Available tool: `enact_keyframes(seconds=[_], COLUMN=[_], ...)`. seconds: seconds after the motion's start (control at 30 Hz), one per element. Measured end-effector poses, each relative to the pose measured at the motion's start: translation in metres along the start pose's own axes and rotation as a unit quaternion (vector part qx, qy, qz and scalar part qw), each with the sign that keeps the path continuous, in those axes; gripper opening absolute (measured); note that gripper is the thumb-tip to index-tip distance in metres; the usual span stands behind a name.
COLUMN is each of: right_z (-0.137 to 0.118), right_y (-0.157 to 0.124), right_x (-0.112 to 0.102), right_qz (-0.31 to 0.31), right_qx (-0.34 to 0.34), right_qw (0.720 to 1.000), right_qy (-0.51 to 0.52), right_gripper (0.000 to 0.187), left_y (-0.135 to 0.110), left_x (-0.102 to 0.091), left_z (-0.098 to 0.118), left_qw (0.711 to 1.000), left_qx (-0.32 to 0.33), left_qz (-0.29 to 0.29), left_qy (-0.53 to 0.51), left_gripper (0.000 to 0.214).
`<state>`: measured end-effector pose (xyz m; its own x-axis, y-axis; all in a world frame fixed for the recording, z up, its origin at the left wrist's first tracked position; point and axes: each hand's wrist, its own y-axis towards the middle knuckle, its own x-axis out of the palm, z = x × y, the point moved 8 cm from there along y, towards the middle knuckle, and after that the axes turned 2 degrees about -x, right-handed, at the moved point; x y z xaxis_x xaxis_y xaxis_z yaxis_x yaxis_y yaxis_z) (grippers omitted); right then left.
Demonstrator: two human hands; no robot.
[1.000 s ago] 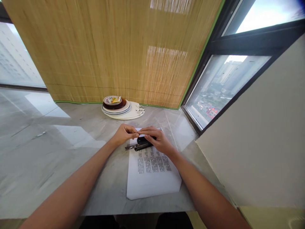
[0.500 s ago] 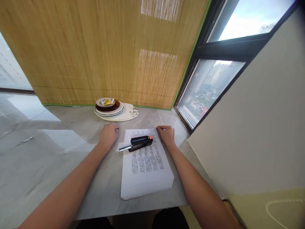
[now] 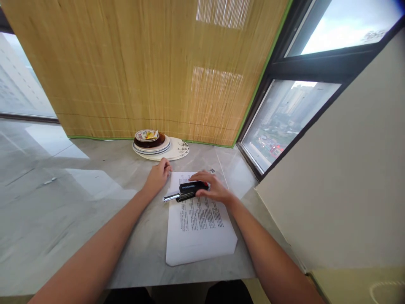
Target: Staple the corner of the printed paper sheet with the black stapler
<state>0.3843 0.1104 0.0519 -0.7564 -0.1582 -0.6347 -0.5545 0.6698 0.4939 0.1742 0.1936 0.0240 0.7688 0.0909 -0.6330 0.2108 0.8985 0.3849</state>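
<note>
A black stapler (image 3: 186, 188) lies across a stack of printed paper (image 3: 202, 240), its silver metal rail sticking out to the left. My right hand (image 3: 211, 188) is wrapped over the stapler's right end, thumb on the near side and fingers on the far side. Beside the paper's upper left corner rests my left hand (image 3: 158, 175), fingers curled together; whatever they may hold is hidden. Just beyond my right hand, a small shiny metallic piece (image 3: 212, 171) sits on the grey marble-look counter (image 3: 133, 249).
Stacked plates (image 3: 152, 143) stand on an oval platter (image 3: 179, 148) at the back, a small yellow packet (image 3: 152, 135) on top. Behind them hangs a bamboo blind (image 3: 136, 71). A window (image 3: 284, 118) and a pale wall (image 3: 348, 169) bound the right side. A small whitish item (image 3: 49, 181) lies far left.
My right hand has moved left from the paper's upper right corner onto the stapler. A small metallic piece now shows where it was. The view has shifted slightly left.
</note>
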Motion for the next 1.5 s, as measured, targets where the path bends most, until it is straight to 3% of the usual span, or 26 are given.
enact_keyframes(seconds=[0.03, 0.1, 0.2, 0.33, 0.4, 0.63, 0.8, 0.93, 1.27, 1.5], right_z=[-0.004, -0.004, 0.001, 0.010, 0.016, 0.018, 0.016, 0.018, 0.022, 0.024], right_y=[0.000, -0.001, -0.003, -0.007, -0.009, -0.007, -0.004, -0.004, -0.006, -0.008], right_x=[0.010, 0.019, 0.013, -0.010, -0.016, -0.012, -0.008, -0.008, -0.012, -0.016], right_qz=[-0.040, -0.055, 0.009, 0.123, 0.144, 0.139, 0.123, 0.121, 0.139, 0.146], right_qx=[-0.008, 0.004, 0.017, 0.029, 0.041, 0.050, 0.041, 0.041, 0.055, 0.054], right_qw=[0.999, 0.998, 0.998, 0.987, 0.981, 0.981, 0.982, 0.982, 0.979, 0.980], right_qy=[-0.012, -0.041, -0.056, -0.097, -0.124, -0.127, -0.141, -0.140, -0.139, -0.122], right_gripper=[0.054, 0.054, 0.036, 0.033, 0.030, 0.032, 0.031, 0.030, 0.029, 0.030], left_y=[0.000, -0.002, -0.003, -0.003, -0.004, -0.004, -0.009, -0.011, -0.012, -0.013], left_x=[0.003, 0.007, 0.006, 0.001, 0.000, 0.002, 0.025, 0.034, 0.031, 0.022], left_z=[0.004, 0.014, 0.024, 0.028, 0.029, 0.025, 0.045, 0.046, 0.044, 0.041], left_qw=[1.000, 0.997, 0.995, 0.994, 0.993, 0.998, 0.986, 0.984, 0.983, 0.989], left_qx=[0.015, 0.055, 0.092, 0.101, 0.107, 0.068, 0.142, 0.134, 0.149, 0.119], left_qz=[-0.014, -0.034, -0.030, -0.007, -0.008, 0.001, -0.081, -0.120, -0.091, -0.086], left_qy=[-0.020, -0.035, -0.036, -0.048, -0.056, -0.011, 0.018, 0.019, 0.052, 0.002], left_gripper=[0.013, 0.020, 0.032, 0.038, 0.037, 0.028, 0.019, 0.018, 0.020, 0.026])
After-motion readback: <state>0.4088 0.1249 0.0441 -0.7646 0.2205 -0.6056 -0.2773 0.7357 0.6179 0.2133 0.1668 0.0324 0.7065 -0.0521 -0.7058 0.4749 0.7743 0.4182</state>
